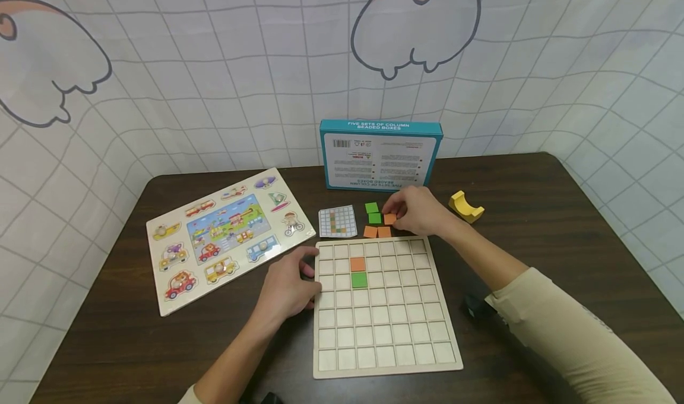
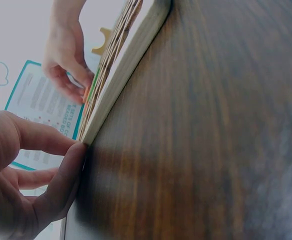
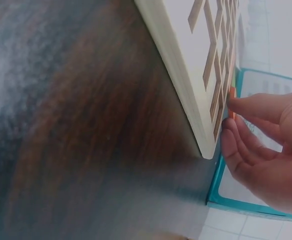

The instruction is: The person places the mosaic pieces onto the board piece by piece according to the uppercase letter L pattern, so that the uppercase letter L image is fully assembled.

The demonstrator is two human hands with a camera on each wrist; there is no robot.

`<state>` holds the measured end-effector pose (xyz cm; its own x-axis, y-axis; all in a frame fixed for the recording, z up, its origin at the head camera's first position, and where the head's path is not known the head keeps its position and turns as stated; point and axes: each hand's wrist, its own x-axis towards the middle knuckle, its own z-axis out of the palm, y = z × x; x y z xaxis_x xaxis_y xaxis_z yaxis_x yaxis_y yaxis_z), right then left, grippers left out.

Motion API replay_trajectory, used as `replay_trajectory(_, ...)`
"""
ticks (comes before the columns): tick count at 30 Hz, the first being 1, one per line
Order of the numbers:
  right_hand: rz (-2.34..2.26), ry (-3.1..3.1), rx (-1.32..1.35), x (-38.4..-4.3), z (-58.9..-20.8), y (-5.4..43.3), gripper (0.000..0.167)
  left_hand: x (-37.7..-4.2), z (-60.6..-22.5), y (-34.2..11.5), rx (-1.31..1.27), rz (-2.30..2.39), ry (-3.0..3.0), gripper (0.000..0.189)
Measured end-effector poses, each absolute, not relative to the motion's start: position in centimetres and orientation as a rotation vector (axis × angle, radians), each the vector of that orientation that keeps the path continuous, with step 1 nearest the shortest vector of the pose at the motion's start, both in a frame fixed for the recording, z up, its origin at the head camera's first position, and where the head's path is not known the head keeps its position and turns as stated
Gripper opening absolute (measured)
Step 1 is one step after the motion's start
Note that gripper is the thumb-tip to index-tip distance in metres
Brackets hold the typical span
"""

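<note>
The grid board [image 1: 385, 334] is found flat on the table [image 1: 502, 344], in front of the person. Its left edge is touched by the left hand [image 1: 285, 282], whose fingers are spread and not closed round it. In the third column, a seated orange tile [image 1: 357, 264] is noted in the second row and a seated green tile [image 1: 360, 280] directly below. Beyond the board, a loose orange tile [image 1: 390, 219] is pinched between thumb and fingers by the right hand [image 1: 419, 211]; whether it is lifted cannot be told. Two green tiles [image 1: 371, 207] and two orange tiles [image 1: 370, 232] are left beside it, near a pattern card [image 1: 338, 221]. The step in hand is judged to be the picking of a tile, with the pattern barely begun. A clean lift, a check against the card and level seating in the matching cell are judged to be called for.
</note>
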<state>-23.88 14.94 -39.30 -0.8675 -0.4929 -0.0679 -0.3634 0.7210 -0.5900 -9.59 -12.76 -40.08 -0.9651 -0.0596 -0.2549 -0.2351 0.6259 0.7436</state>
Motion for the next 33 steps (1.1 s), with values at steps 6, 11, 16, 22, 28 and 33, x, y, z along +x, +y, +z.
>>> replay_trajectory(6, -0.87, 2.717, -0.687, -23.6, -39.2, 14.9, 0.023, -9.6, -40.1, -12.7, -0.247, 1.252, 2.644, 0.065)
replay_trajectory(11, -0.878, 2.717, -0.685, -23.4, -39.0, 14.9, 0.023, -9.6, -40.2, -12.7, -0.247, 1.248, 2.649, 0.065)
replay_trajectory(16, -0.893, 2.716, -0.699, -23.0, -38.7, 15.0, 0.023, -9.6, -40.1, -12.7, -0.238, 1.248, 2.654, 0.065)
replay_trajectory(22, -0.904, 2.714, -0.709, -22.4, -38.3, 14.8, 0.021, -9.6, -40.2, -12.7, -0.242, 1.248, 2.656, 0.065)
replay_trajectory(28, -0.925, 2.697, -0.704, -21.9, -38.0, 14.7, 0.021, -9.4, -40.2, -12.7, -0.231, 1.252, 2.656, 0.064)
replay_trajectory(33, -0.952, 2.672, -0.694, -21.4, -37.8, 14.6, 0.023, -9.5, -40.1, -12.8, -0.237, 1.257, 2.649, 0.065)
